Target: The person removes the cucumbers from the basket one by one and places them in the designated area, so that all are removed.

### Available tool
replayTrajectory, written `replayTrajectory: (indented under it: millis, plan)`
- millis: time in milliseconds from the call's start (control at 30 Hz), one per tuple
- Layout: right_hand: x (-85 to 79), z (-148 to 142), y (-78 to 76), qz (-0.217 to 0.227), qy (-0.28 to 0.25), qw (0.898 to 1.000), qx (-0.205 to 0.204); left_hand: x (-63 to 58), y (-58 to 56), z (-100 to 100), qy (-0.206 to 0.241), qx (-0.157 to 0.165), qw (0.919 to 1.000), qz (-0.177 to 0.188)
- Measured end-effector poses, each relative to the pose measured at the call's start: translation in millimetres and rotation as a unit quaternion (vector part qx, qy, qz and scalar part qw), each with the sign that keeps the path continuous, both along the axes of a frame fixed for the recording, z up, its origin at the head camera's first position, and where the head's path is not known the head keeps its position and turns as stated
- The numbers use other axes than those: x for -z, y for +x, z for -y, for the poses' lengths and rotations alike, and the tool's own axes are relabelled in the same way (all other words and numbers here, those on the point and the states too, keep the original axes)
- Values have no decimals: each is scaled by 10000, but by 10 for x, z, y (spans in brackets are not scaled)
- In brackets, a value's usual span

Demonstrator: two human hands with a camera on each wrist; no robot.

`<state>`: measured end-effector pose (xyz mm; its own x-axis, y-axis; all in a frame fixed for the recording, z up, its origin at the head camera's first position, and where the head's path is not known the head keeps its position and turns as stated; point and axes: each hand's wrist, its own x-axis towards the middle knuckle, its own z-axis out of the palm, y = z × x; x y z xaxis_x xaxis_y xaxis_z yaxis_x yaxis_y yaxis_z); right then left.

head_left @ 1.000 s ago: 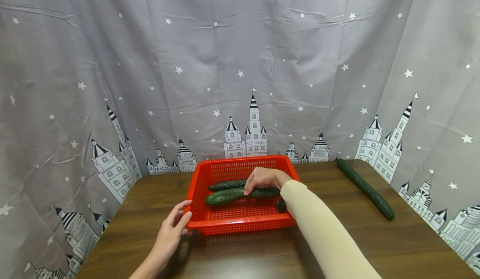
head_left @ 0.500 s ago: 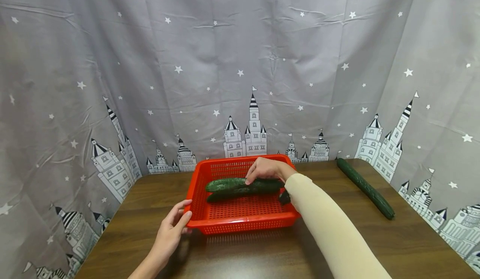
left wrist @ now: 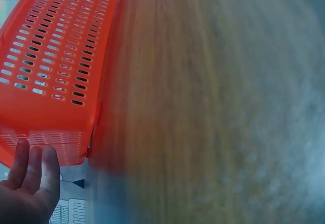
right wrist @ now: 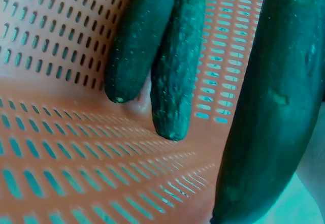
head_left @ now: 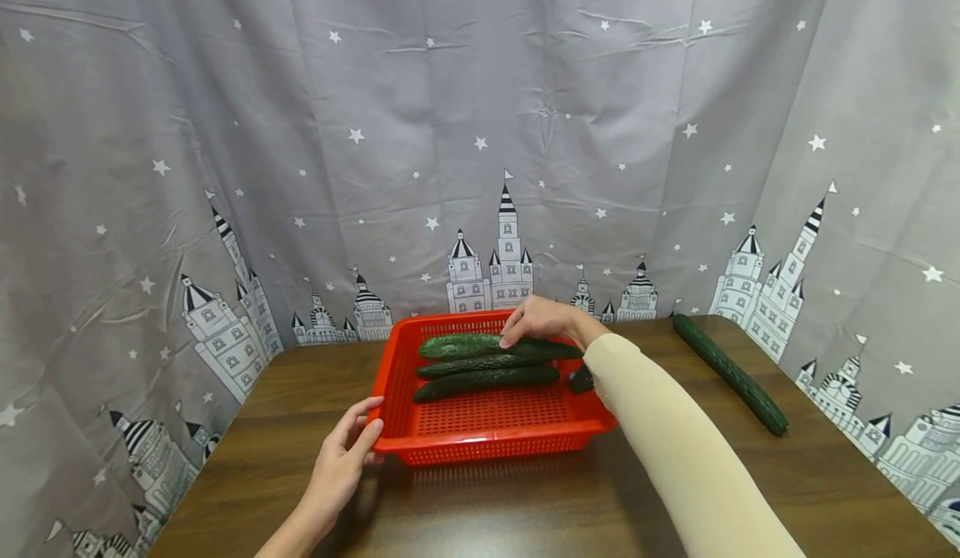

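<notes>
In the head view my left hand (head_left: 342,455) grips the left rim of a red plastic basket (head_left: 495,441), thumb on the outer edge; several of its fingers show beside the basket wall (left wrist: 56,71) in the left wrist view. My right hand (head_left: 542,321) pinches a green cucumber (head_left: 461,346) around its middle, above the basket's back part. Two darker cucumbers, a middle one (head_left: 480,364) and a front one (head_left: 480,384), lie side by side on the basket floor. In the right wrist view the held cucumber (right wrist: 274,112) is close, apart from those two.
Another long cucumber (head_left: 731,373) lies slantwise on the wooden table (head_left: 262,458), right of the basket. A grey curtain (head_left: 420,124) printed with stars and castles hangs behind and at both sides. A small black device (head_left: 580,379) sits at the right wrist.
My right hand has lifted the cucumber and carried it back and slightly right, uncovering the two beneath. The basket's right side has shifted slightly right. My left hand stays at the rim.
</notes>
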<state>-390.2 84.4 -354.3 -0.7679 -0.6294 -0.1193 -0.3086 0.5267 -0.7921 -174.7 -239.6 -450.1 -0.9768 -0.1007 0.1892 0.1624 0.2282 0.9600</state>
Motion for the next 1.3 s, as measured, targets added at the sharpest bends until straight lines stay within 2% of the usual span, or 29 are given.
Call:
replayTrajectory:
  millis: [267, 567, 767, 1000, 1300]
  plan:
    - [-160, -129, -22, 44, -172, 9995, 245, 0, 4, -4, -21, 2, 10000, -22]
    - [-309, -365, -23, -242, -195, 9983, 485, -9, 1, 5, -34, 1, 10000, -38]
    - [-342, -550, -51, -382, -170, 9974, 583, -11, 2, 1, -47, 41, 10000, 3]
    - [-372, -785, -49, -573, -82, 9941, 914, -6, 9, -3, -93, -11, 10000, 20]
    - [-419, -1102, -18, -476, -246, 9905, 1264, -5, -8, -3, -121, -5, 9999, 66]
